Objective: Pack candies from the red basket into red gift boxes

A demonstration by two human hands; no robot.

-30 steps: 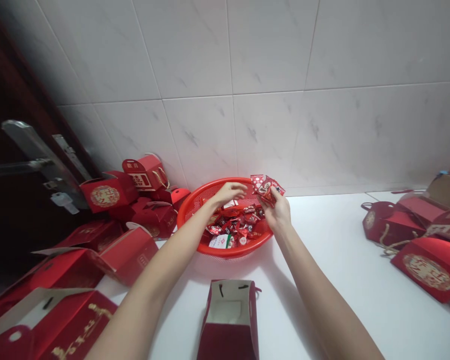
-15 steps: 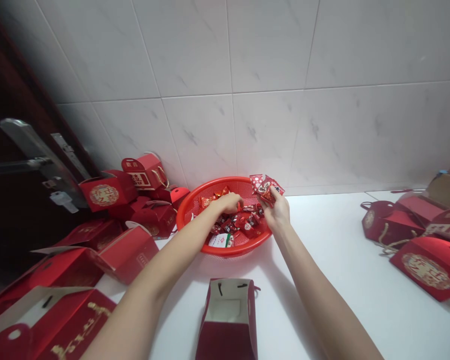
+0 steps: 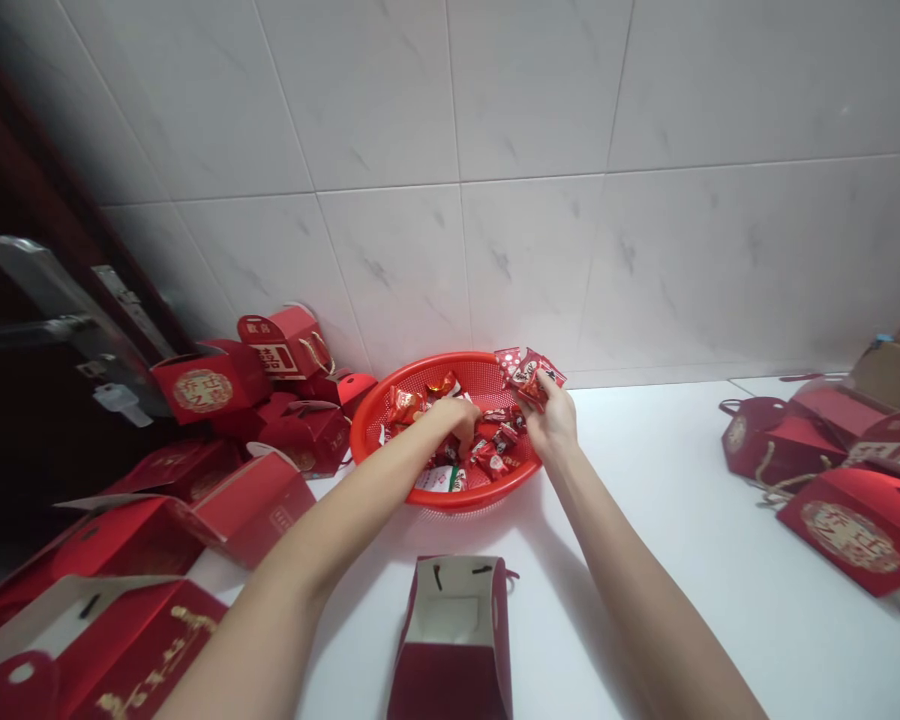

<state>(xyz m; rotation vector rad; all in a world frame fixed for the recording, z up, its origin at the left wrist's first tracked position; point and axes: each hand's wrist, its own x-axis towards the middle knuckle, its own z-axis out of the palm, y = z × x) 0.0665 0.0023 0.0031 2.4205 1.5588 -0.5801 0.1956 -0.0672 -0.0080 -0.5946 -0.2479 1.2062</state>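
Left fingers (image 3: pixel 466 428) are ringed by sweets (image 3: pixel 493 462) in the basket (image 3: pixel 365 452); behind them, the wall (image 3: pixel 532 100). Before them, 1 box (image 3: pixel 448 665) is set on the table (image 3: pixel 645 490); leftward, boxes (image 3: pixel 251 500) are piled; well rightward, more boxes (image 3: pixel 855 525) are clustered.

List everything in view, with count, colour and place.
Basket: one, red, on the table near the wall
Wrapped packets: many, mostly red, inside the basket
Held packets: several, red and white, in the right hand
Open box: one, dark red, pale inside, nearest the person
Left-side boxes: at least eight, reds, piled
Right-side boxes: at least three, reds
Carton: one, brown, far right
Table: one, white, underneath
Wall: one, pale, tiled, behind
Door: one, dark, left
Keys: silvery, at the door lock
Left hand: one, in the basket
Right hand: one, by the basket's right rim
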